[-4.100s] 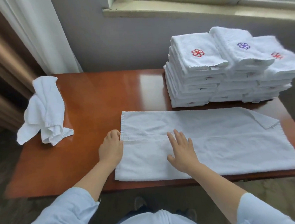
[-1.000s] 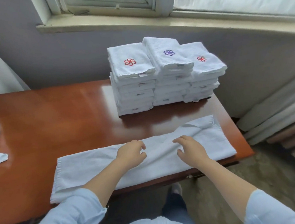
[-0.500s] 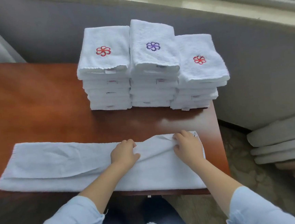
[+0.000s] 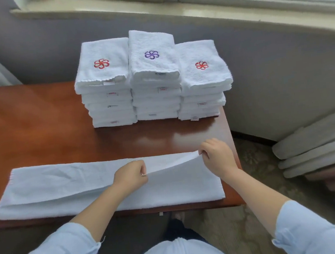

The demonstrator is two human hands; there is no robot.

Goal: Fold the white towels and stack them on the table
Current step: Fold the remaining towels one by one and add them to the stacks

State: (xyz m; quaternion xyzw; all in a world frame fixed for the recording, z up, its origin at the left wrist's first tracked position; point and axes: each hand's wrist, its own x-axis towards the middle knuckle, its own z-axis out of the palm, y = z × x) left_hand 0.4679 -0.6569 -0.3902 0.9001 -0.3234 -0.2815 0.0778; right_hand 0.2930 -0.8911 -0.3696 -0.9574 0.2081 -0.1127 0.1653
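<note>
On the wooden table point(image 4: 41, 127), a long folded white towel point(image 4: 66, 186) has its top layer pinched by both hands' fingers point(image 4: 204, 154).

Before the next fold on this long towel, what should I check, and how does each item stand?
1. Left hand pinches the towel top layer: ok.
2. Right hand pinches that layer's far corner: ok.
3. Towel wholly on the table: ok.
4. Layers flat and flush: not ok, the top layer is lifted at the right.
5. Lower layers aligned under the lifted part: cannot tell, hidden.
6. Stacks apart from the towel: ok, bare table lies between.
</note>
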